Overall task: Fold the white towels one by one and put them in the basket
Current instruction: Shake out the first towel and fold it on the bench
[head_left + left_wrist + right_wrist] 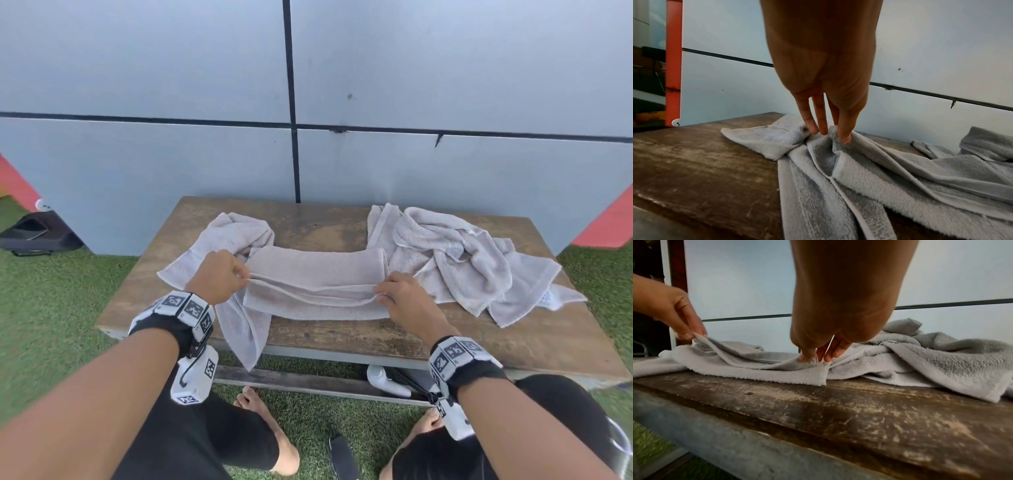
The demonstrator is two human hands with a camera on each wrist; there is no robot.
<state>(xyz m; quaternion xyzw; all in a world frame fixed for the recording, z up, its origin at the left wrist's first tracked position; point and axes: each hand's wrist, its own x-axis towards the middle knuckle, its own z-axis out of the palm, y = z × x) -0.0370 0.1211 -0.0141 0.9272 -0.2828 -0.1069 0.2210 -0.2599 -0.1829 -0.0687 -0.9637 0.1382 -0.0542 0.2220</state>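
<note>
A half-folded white towel (315, 284) lies across the middle of the wooden table (342, 335). My left hand (222, 274) pinches the left corner of its upper layer, with the thumb and fingers (844, 129) on the cloth. At the right corner my right hand (397, 294) pinches the same layer, fingertips (805, 356) closed on the edge. The layer is raised slightly between both hands. No basket is in view.
A crumpled towel (219, 240) lies under the left end and hangs over the table's front edge. A heap of towels (462, 260) fills the table's right side. A grey wall (205, 154) stands close behind. Green turf, a black case (37, 233) and my bare feet are below.
</note>
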